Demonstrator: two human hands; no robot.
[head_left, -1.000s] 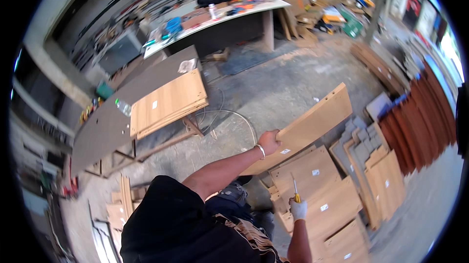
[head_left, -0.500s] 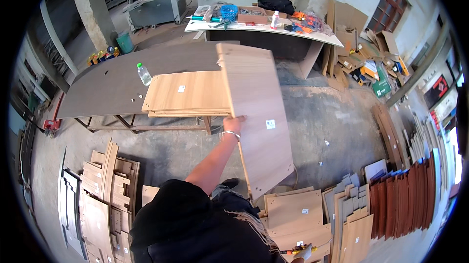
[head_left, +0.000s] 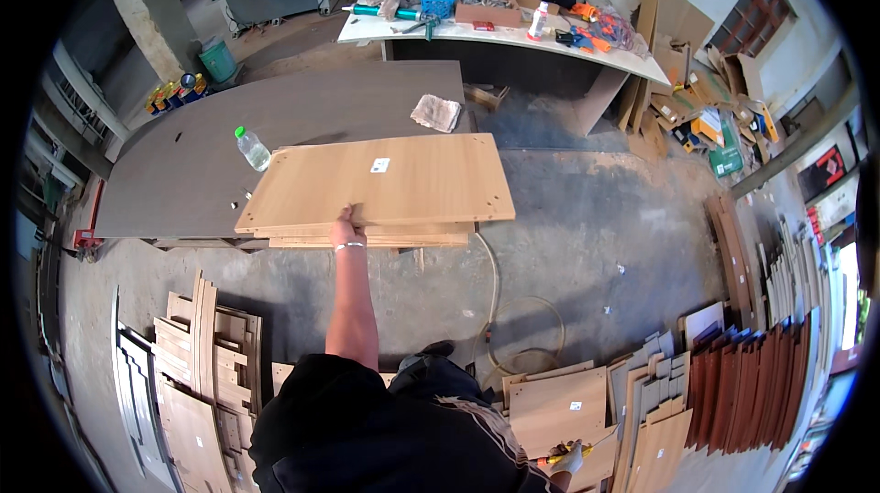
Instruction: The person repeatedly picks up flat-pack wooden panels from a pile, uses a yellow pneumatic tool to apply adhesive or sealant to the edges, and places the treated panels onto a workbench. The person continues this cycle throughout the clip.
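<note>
My left hand [head_left: 347,229], with a light band at the wrist, grips the near long edge of a wood-grain panel [head_left: 431,177]. This panel has a white label in its middle and small holes by its corners. It lies flat or nearly flat over a stack of similar panels [head_left: 403,241] on the dark table; whether it fully rests there I cannot tell. Down at the lower right, my right hand [head_left: 573,458], in a pale glove, is closed round a yellow-and-black hand tool [head_left: 553,459], whose kind I cannot make out.
On the dark table [head_left: 174,177] stand a green-capped bottle [head_left: 252,148] and a folded cloth [head_left: 435,114]. Behind is a white workbench [head_left: 376,30] with a blue basket [head_left: 437,0]. Leaning boards [head_left: 206,346] flank me on both sides. A hose [head_left: 495,310] loops across the floor.
My left hand has swung the panel from a steep, upright tilt at the right down to the left, over the stack. The cloth on the table is now uncovered.
</note>
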